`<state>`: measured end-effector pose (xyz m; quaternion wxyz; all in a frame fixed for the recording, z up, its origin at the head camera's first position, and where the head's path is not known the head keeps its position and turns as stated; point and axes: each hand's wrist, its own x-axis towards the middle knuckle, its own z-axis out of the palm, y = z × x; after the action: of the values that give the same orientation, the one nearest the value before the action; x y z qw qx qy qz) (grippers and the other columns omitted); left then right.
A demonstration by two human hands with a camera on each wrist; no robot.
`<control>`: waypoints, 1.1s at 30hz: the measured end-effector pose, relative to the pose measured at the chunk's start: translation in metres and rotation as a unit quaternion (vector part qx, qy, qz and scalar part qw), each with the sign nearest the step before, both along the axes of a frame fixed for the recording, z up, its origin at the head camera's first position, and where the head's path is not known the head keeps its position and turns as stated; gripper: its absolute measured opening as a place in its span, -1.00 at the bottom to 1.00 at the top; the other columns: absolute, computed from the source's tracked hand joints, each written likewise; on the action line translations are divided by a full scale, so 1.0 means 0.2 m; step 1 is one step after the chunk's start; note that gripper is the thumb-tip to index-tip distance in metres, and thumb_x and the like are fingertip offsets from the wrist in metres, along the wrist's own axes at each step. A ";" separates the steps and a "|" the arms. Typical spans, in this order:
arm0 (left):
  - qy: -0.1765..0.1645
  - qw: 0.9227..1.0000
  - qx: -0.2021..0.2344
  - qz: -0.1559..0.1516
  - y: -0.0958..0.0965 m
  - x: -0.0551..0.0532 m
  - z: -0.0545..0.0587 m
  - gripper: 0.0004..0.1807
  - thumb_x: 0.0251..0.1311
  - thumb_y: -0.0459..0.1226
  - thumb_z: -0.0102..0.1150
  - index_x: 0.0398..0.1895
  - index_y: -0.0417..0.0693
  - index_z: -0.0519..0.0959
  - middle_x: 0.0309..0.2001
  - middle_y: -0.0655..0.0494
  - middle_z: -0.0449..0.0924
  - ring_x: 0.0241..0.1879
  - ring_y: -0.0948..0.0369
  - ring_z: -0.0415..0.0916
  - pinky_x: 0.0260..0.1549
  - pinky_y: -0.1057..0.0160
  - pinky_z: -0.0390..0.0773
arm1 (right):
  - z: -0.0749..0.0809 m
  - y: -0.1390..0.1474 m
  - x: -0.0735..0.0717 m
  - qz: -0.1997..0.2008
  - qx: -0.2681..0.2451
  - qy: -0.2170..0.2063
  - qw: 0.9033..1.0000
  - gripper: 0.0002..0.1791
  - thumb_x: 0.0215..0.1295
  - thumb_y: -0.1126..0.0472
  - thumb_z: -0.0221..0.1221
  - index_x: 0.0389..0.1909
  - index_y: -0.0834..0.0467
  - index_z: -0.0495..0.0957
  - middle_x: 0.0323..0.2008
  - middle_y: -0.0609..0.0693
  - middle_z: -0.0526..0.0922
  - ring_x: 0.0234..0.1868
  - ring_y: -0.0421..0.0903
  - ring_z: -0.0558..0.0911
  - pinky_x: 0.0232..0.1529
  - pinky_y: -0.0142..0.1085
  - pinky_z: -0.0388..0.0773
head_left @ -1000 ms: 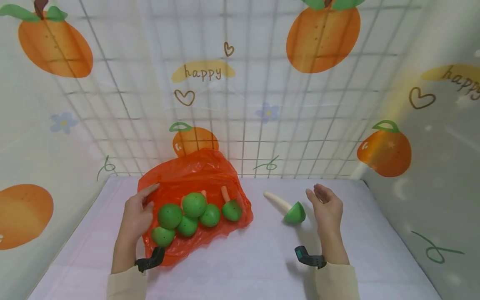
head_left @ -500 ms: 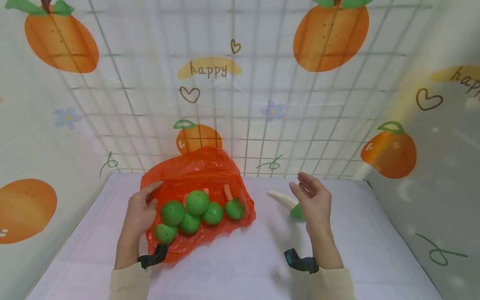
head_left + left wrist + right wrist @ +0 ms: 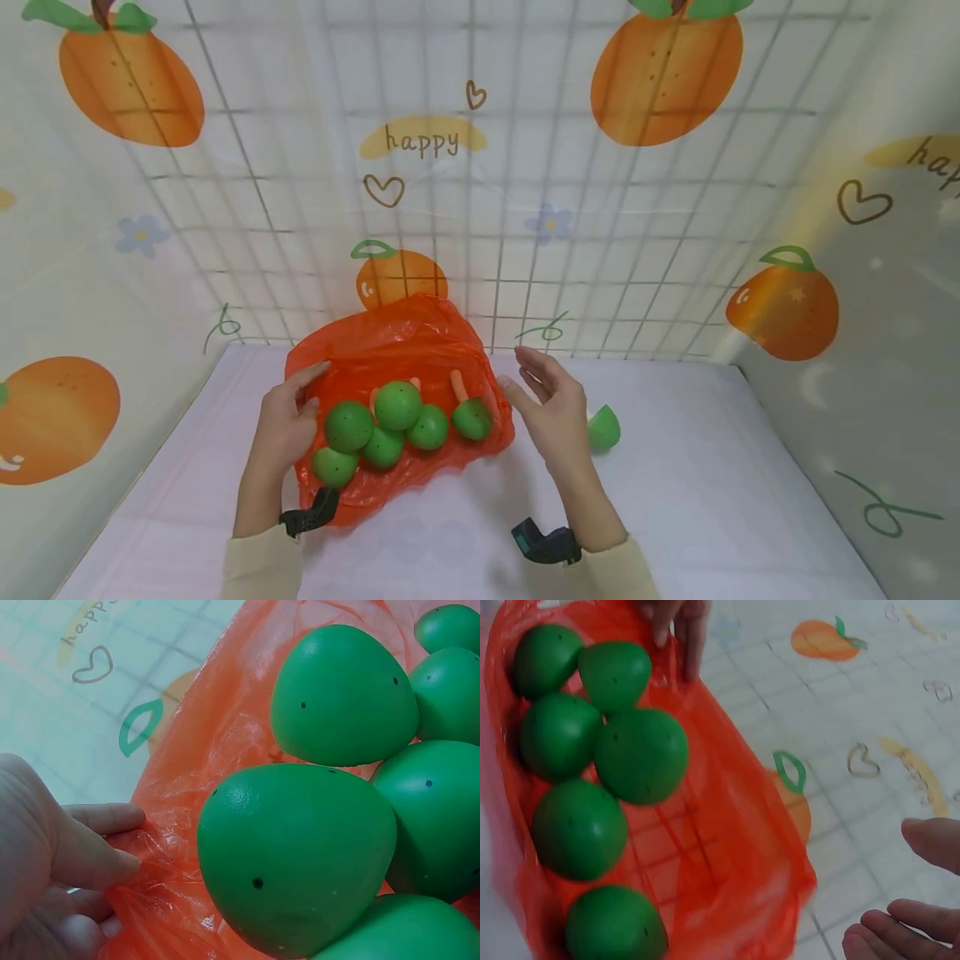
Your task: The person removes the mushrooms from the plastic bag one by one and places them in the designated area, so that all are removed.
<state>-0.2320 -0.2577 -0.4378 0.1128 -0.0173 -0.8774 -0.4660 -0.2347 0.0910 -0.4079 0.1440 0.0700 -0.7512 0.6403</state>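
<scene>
A red plastic bag lies spread at the left of the table, its upper part raised against the back. Several toy mushrooms with black-dotted green caps rest inside it. My left hand pinches the bag's left edge; thumb and fingers meet on the crinkled film in the left wrist view. At the bag's right edge hovers my right hand, fingers apart and holding nothing. Behind its wrist, a lone mushroom on the table shows its green cap, the stem mostly hidden.
A white cloth covers the table. Behind it stands a pale curtain printed with oranges, over a wire grid. More printed curtain closes the right side, and another runs along the left.
My right hand has moved left, passing over the lone mushroom to the bag's right edge. My left hand keeps its place at the bag, and the head view has shifted slightly.
</scene>
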 end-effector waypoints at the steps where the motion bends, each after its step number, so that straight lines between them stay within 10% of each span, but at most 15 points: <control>1: 0.000 1.000 0.001 0.000 0.00 0.00 0.00 -0.37 0.41 -0.59 -0.08 0.52 -0.13 0.43 0.48 -0.17 0.40 0.48 -0.21 0.30 0.42 -0.22 0.35 | 0.01 -0.03 0.00 0.009 -0.002 0.004 1.000 -0.41 0.36 0.25 0.41 0.38 0.22 0.52 0.32 0.08 0.60 0.38 0.07 0.55 0.34 -0.25 0.49; 14: 0.014 1.000 0.018 -0.003 -0.02 0.01 0.01 -0.39 0.40 -0.61 -0.10 0.49 -0.19 0.45 0.46 -0.19 0.42 0.47 -0.20 0.33 0.42 -0.20 0.35 | -0.04 -0.33 0.01 0.087 -0.012 0.020 0.996 -0.34 0.23 0.25 0.51 0.33 0.31 0.55 0.29 0.22 0.62 0.35 0.13 0.58 0.40 -0.05 0.47; 33: 0.015 1.000 0.018 -0.009 -0.01 0.01 0.01 -0.37 0.39 -0.62 -0.12 0.51 -0.20 0.43 0.47 -0.18 0.41 0.48 -0.20 0.31 0.44 -0.21 0.32 | -0.27 -0.51 -0.07 0.100 0.071 -0.024 0.992 -0.27 0.20 0.20 0.54 0.36 0.32 0.51 0.30 0.21 0.62 0.28 0.22 0.63 0.25 0.04 0.61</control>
<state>-0.2300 -0.2595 -0.4354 0.1217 -0.0298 -0.8670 -0.4823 -0.2479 -0.0110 -0.4610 0.0555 0.1392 -0.7871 0.5984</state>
